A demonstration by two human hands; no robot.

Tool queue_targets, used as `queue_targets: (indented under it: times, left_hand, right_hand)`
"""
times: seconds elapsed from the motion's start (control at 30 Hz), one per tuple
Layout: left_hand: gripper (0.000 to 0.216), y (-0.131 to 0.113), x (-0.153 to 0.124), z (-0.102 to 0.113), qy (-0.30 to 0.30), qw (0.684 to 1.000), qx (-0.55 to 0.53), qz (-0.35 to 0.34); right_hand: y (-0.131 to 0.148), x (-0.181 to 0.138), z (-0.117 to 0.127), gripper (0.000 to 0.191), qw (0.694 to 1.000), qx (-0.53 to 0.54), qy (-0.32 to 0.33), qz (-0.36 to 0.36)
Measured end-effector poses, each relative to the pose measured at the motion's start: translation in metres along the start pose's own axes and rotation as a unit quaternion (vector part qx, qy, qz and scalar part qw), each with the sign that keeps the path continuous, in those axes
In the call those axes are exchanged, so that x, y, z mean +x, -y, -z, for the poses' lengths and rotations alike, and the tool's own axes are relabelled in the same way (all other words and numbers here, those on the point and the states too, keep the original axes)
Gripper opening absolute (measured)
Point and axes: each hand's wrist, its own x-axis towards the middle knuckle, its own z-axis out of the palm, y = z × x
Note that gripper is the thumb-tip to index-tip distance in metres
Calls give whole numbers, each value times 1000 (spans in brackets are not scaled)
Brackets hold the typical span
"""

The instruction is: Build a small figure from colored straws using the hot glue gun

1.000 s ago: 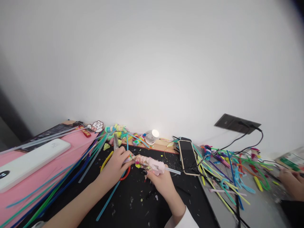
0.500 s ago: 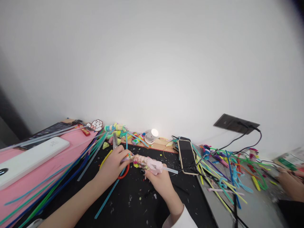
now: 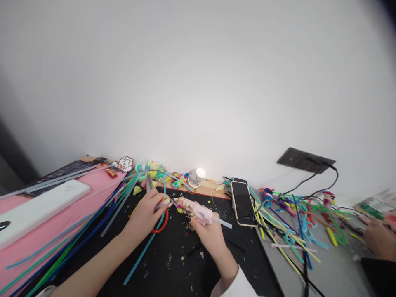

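Observation:
My right hand is closed around a pale pink hot glue gun, its front part coated with fuzzy, multicoloured bits. A translucent glue stick pokes out of the back, and the nozzle end points left. Pinched in my left hand is a small multicoloured fuzzy piece, close to the nozzle; whether they touch I cannot tell. Under my left hand lie scissors, blades toward the wall, with a red handle loop showing. A blue pipe cleaner runs beneath the scissors on the black mat.
Pipe cleaners lie over a pink surface at left beside a white oblong device. A white cup and a phone stand near the wall. On the right, another person's hand is beside scattered pipe cleaners and cables.
My left hand has turned a little, showing more of the fuzzy piece. The glue gun's front has tipped slightly, and a small gap shows between nozzle and fingers.

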Motion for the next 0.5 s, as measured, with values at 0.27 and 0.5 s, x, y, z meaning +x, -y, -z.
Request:
queue_targets:
  times: [0.27, 0.5]
  left_hand:
    - [22, -5, 0, 2, 20, 1000, -10, 5]
    - [26, -5, -1, 2, 37, 999, -13, 9]
  right_hand:
    - [-3, -7, -5, 8, 1000, -9, -14, 4]
    - [0, -2, -3, 19, 997, 71, 8, -20]
